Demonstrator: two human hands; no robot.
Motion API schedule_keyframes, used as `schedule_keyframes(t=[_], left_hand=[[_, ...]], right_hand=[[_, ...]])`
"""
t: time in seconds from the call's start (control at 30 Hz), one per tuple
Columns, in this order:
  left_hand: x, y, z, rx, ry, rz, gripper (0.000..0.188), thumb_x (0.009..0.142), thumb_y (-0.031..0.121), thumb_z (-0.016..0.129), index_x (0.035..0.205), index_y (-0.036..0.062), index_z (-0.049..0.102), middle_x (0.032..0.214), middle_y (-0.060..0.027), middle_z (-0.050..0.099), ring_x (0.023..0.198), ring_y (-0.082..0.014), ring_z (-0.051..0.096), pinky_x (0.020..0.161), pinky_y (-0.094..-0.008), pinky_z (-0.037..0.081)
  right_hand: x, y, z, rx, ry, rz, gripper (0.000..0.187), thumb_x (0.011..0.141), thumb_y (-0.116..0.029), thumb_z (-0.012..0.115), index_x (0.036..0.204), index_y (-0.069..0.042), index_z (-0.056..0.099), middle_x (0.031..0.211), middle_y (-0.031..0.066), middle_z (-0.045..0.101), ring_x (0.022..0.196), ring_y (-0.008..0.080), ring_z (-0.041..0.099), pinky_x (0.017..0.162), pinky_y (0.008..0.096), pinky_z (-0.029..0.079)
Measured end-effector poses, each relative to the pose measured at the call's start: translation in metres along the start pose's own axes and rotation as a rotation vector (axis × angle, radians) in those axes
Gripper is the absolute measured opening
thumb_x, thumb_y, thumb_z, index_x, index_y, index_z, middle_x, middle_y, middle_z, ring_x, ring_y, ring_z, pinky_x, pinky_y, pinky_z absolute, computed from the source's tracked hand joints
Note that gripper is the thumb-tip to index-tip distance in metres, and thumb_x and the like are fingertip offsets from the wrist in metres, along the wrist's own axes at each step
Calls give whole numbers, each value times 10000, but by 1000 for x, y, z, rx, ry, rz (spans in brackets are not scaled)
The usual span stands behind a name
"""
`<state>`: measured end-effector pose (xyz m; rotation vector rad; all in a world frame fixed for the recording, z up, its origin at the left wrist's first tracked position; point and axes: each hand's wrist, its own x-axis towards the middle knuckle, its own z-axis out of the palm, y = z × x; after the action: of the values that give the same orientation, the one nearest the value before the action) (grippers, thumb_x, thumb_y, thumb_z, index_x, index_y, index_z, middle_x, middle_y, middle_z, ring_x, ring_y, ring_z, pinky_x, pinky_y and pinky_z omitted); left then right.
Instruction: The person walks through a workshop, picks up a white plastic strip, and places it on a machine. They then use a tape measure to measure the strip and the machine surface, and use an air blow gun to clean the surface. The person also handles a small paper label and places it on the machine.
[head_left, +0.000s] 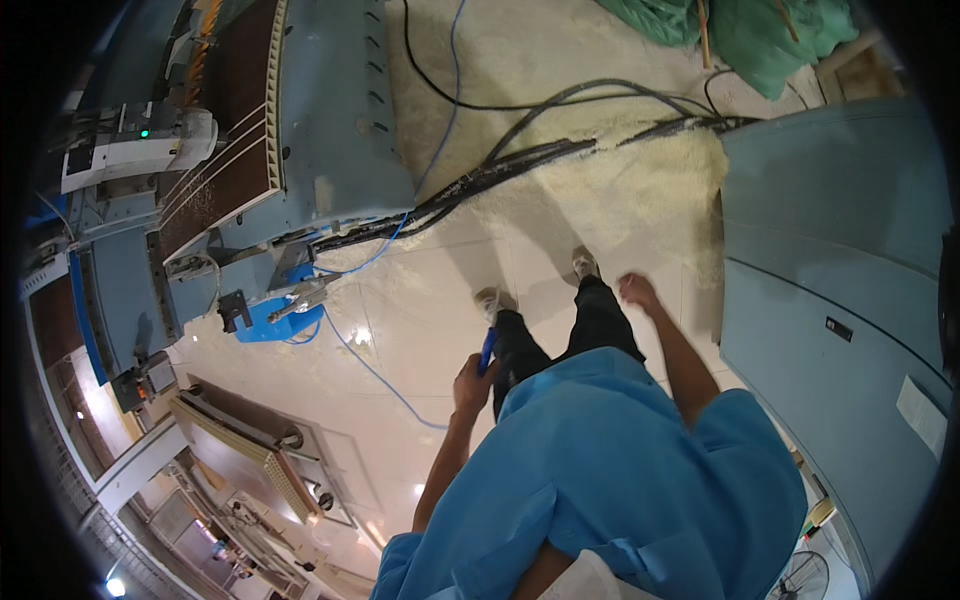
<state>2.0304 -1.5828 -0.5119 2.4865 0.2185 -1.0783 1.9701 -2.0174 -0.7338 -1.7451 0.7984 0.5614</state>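
My left hand [472, 384] is closed round a blue air blow gun [487, 350], whose thin pale nozzle points forward over my left shoe. A thin blue hose [385, 385] runs across the floor and passes out of sight at my left forearm. On the other side, my right hand [640, 292] hangs beside my right leg with its fingers curled in, and nothing shows in it. Below both hands lies the pale tiled floor [400, 340], with my two shoes on it.
A blue-grey machine [345, 110] with a brown slatted bed stands on the left. Black cables [510, 160] cross the dusty floor ahead. To the right rises a blue-grey cabinet [830, 260]. Green sacks [770, 45] lie at the far right, and a wheeled cart [235, 445] stands at the lower left.
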Motion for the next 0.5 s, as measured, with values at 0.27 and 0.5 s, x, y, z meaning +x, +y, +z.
schedule_keyframes(t=[0.27, 0.5], left_hand=[[-50, 120, 100, -238, 198, 447, 521, 933, 156, 764, 1369, 32, 506, 1262, -218, 629, 1057, -393, 684, 894, -463, 561], [-88, 145, 178, -269, 612, 402, 510, 889, 53, 720, 1371, 47, 553, 1267, -251, 495, 1105, -434, 594, 894, -483, 545]], right_hand=[[0, 6, -192, 573, 278, 40, 233, 994, -238, 655, 1068, -16, 654, 815, 74, 676, 661, 140, 642, 611, 301, 555], [-12, 199, -180, 294, 70, 205, 264, 992, -277, 625, 898, -41, 697, 740, 121, 676, 545, 233, 638, 466, 391, 508]])
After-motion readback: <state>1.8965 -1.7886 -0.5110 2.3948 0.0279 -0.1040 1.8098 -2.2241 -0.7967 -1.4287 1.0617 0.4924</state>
